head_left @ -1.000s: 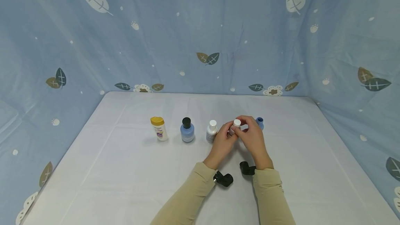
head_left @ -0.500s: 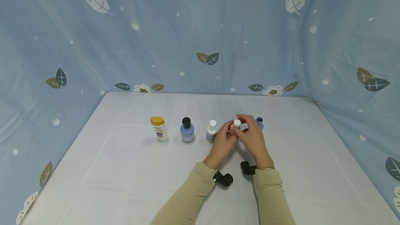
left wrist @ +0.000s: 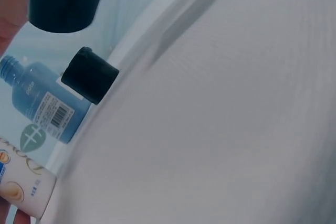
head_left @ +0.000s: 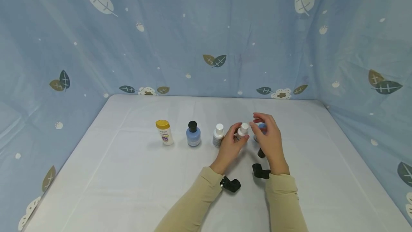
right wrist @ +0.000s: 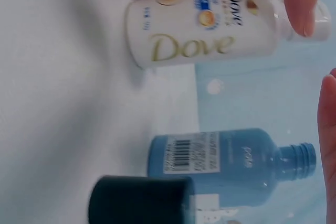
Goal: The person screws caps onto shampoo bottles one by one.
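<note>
My left hand (head_left: 227, 149) grips a white Dove bottle (head_left: 242, 131) with a white cap (head_left: 244, 127), fingers round its body. The bottle stands upright, its base right at the table in the right wrist view. Just to its right, my right hand (head_left: 270, 140) is raised with fingers apart and nothing between them. Partly behind that hand stands a blue bottle (right wrist: 236, 161), its threaded neck (right wrist: 296, 161) bare. A black cap (left wrist: 90, 75) rests on the table in front of the blue bottle.
Left of my hands stand a white bottle with a white cap (head_left: 218, 137), a blue bottle with a black cap (head_left: 193, 135) and a cream bottle with a yellow cap (head_left: 165, 133). Black wrist cameras (head_left: 231, 184) jut inward from both wrists. A blue curtain (head_left: 206, 31) surrounds the white table (head_left: 128, 182).
My right hand has come off the white cap and moved right, fingers spreading, now overlapping the open blue bottle. The black cap on the table has come into sight. My left hand keeps its hold.
</note>
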A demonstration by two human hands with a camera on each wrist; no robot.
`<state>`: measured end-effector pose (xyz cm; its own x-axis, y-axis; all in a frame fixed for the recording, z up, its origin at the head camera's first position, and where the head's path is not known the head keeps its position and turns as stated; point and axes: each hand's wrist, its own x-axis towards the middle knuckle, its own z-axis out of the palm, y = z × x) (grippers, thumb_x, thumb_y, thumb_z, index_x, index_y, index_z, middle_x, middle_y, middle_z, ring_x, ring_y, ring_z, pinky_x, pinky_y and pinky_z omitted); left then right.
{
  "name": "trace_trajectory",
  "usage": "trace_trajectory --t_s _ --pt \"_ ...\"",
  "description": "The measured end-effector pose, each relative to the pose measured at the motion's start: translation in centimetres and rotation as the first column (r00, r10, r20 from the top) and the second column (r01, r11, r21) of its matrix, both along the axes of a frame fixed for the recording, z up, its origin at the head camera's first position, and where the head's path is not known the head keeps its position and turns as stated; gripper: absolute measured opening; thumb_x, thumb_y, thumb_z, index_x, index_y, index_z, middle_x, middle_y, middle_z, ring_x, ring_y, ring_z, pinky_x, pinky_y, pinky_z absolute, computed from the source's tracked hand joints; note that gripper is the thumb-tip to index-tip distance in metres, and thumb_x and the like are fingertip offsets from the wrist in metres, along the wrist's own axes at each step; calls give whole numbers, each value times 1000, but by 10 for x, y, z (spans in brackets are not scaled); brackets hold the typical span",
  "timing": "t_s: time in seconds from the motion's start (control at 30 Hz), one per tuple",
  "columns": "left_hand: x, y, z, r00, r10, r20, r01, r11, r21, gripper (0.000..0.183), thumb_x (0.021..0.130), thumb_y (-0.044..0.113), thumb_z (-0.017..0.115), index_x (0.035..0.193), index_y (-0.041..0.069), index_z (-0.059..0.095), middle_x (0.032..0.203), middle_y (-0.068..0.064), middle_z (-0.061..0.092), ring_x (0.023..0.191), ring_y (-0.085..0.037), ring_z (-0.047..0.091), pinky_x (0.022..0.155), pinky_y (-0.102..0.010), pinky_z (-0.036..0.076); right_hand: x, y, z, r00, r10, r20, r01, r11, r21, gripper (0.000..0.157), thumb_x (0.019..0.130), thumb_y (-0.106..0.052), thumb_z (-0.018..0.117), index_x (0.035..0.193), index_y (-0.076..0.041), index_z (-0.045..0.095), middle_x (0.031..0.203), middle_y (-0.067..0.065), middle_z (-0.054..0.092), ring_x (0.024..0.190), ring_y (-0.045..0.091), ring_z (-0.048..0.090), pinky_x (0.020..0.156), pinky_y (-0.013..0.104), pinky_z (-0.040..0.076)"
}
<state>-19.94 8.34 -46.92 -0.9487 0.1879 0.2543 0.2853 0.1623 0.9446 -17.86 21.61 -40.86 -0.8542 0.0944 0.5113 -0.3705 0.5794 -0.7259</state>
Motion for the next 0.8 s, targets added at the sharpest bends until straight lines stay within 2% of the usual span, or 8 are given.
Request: trace_trajectory --t_s 0.13,0.27,0.37,0.53,0.67,0.73,0.8 --pt "2 3 2 999 -6 -40 7 999 32 56 84 36 60 133 18 40 124 7 48 110 -5 45 90 -30 38 4 6 5 998 6 63 -4 999 -34 41 88 -34 54 126 -21 48 110 -3 54 99 12 51 80 37 41" --pt "6 6 8 994 20 -111 -14 998 55 55 85 39 58 134 20 38 127 5 46 116 -5 41 95 -33 34 7 12 10 991 37 127 -30 998 -58 41 88 -37 55 125 -23 48 106 -3 56 97 10 51 83 38 40" --pt "9 7 13 986 54 -156 -42 996 74 53 86 38 57 133 23 37 128 7 45 118 -5 38 96 -37 32 9 17 15 986 53 159 -46 998 -47 42 86 -38 56 124 -22 48 106 -2 56 96 10 51 84 38 40" --pt "13 7 22 971 88 -224 -77 995 57 48 88 36 54 132 24 39 130 11 40 121 -4 34 98 -35 31 15 29 22 976 25 217 -24 1000 -8 40 85 -42 56 120 -23 52 106 -5 57 97 7 50 82 31 40" --pt "15 7 29 940 99 -327 -89 995 46 46 88 31 55 131 20 42 133 9 38 123 -6 32 99 -32 29 19 37 27 961 25 275 -37 999 38 37 84 -44 56 114 -23 55 105 -6 58 97 7 50 81 31 41" --pt "16 6 33 915 104 -390 -93 995 47 45 88 27 55 130 17 43 133 7 38 123 -8 32 99 -31 29 20 40 29 948 51 315 -73 996 59 39 84 -45 57 114 -20 56 106 -5 57 98 9 50 83 35 41" --pt "16 6 36 880 110 -462 -105 994 36 42 88 23 56 128 15 45 131 5 41 122 -10 34 98 -30 29 22 43 30 930 90 357 -124 989 74 41 84 -44 57 114 -16 56 107 -2 57 99 14 50 83 39 40"
